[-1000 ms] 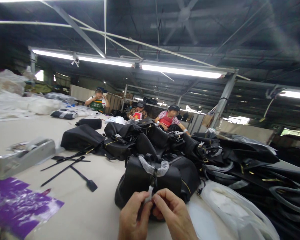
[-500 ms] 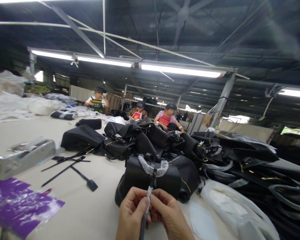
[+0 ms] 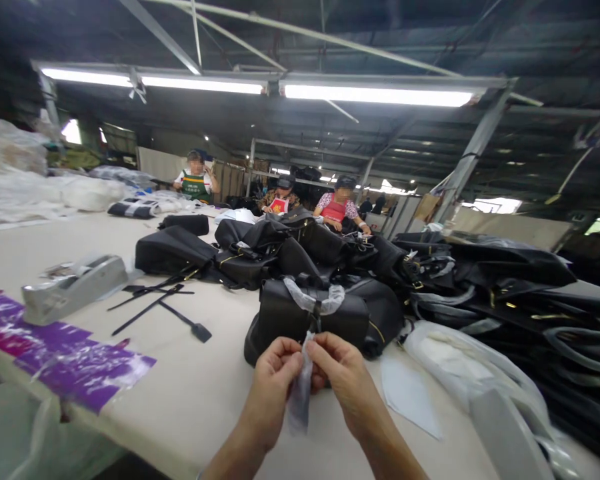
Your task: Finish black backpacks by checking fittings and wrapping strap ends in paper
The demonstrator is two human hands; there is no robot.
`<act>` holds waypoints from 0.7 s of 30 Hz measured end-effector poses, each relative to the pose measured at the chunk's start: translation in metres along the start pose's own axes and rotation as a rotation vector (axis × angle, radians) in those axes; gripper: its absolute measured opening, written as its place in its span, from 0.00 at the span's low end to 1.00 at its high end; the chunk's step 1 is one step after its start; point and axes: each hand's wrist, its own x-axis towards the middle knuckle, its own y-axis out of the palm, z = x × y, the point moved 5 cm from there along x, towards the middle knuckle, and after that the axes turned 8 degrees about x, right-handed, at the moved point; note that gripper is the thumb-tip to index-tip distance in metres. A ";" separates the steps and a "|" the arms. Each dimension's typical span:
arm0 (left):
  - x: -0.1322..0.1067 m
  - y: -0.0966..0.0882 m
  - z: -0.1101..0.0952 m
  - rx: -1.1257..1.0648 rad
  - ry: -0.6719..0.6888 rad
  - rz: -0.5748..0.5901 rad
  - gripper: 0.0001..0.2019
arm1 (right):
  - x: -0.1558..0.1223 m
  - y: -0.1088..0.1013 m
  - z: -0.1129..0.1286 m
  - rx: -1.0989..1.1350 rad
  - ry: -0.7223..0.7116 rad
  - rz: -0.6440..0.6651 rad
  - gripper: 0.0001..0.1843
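My left hand [image 3: 279, 373] and my right hand [image 3: 339, 363] meet at the middle front, thumbs and fingertips closed on a strip of translucent wrapping film [image 3: 301, 397]. Its lower part hangs down below my fingers and looks dark inside, perhaps a strap. Just beyond my fingertips stands a black handbag [image 3: 280, 315]. A carry handle [image 3: 300, 295] wrapped in the same kind of film arches over its front. Whether the strip joins the bag is hidden by my fingers.
Black bags [image 3: 315, 243] are heaped behind and to the right. Loose black straps [image 3: 150, 310], a grey tape dispenser [image 3: 75, 290] and purple plastic film [image 3: 85, 363] lie left. At right are a white sheet [image 3: 409, 397] and a plastic bag [image 3: 470, 363]. Several co-workers [image 3: 336, 208] sit across the table.
My view has tipped downward, so the table's front edge now shows at lower left. Both hands keep hold of the film strip, whose hanging lower part now looks wider and more spread out.
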 end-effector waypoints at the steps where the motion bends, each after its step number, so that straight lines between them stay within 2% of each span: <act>1: -0.001 0.000 0.002 -0.013 -0.044 0.034 0.18 | 0.002 -0.001 -0.001 -0.022 -0.009 -0.017 0.27; 5: -0.004 -0.004 0.012 0.081 -0.140 0.124 0.20 | 0.009 -0.004 0.004 -0.125 -0.090 -0.058 0.29; 9: 0.000 -0.011 0.019 0.152 -0.074 0.126 0.21 | 0.005 -0.013 0.011 -0.214 -0.197 -0.021 0.28; 11: 0.004 -0.014 0.021 0.155 -0.026 0.106 0.22 | 0.003 -0.032 0.014 -0.235 -0.260 -0.094 0.27; 14: 0.009 -0.020 0.019 0.154 0.003 0.039 0.24 | 0.005 -0.075 0.021 -0.187 -0.396 -0.353 0.27; 16: 0.012 -0.023 0.012 0.169 0.007 -0.010 0.24 | 0.014 -0.093 0.021 -0.198 -0.432 -0.415 0.36; 18: 0.014 -0.024 0.003 0.198 0.006 -0.042 0.24 | 0.031 -0.097 0.015 -0.266 -0.399 -0.323 0.47; 21: 0.023 -0.025 -0.009 0.245 0.002 -0.057 0.24 | 0.054 -0.089 -0.003 -0.305 -0.336 -0.139 0.52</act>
